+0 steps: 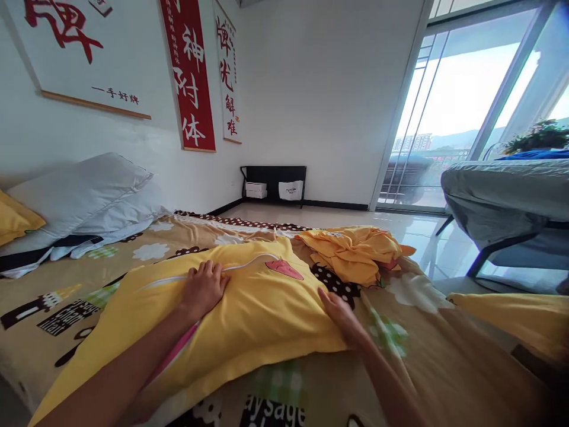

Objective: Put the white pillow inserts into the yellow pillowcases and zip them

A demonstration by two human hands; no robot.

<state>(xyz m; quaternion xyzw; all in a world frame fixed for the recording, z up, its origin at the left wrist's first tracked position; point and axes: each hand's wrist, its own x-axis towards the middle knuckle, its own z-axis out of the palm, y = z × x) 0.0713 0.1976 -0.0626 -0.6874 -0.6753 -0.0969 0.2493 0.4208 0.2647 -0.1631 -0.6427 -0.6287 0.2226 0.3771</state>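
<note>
A plump yellow pillow [262, 314] lies on the patterned bed cover, with a white zipper [249, 263] running across its upper face. My left hand [207, 289] rests on the pillow by the zipper, its fingers bent and closed on the fabric there. Along the right edge, my right hand [340, 311] grips the pillow's side, with part of its fingers hidden. A pink heart-like print [284, 269] shows near the far right corner. Under my left forearm a pink strip [173, 354] is partly visible.
A crumpled orange-yellow cloth [355, 252] lies beyond the pillow. Grey-white pillows [84, 190] lean at the left wall, near another yellow pillow [18, 219]. At right are yellow fabric [515, 317] and a grey covered piece of furniture [507, 190]. A black rack [275, 175] stands at the far wall.
</note>
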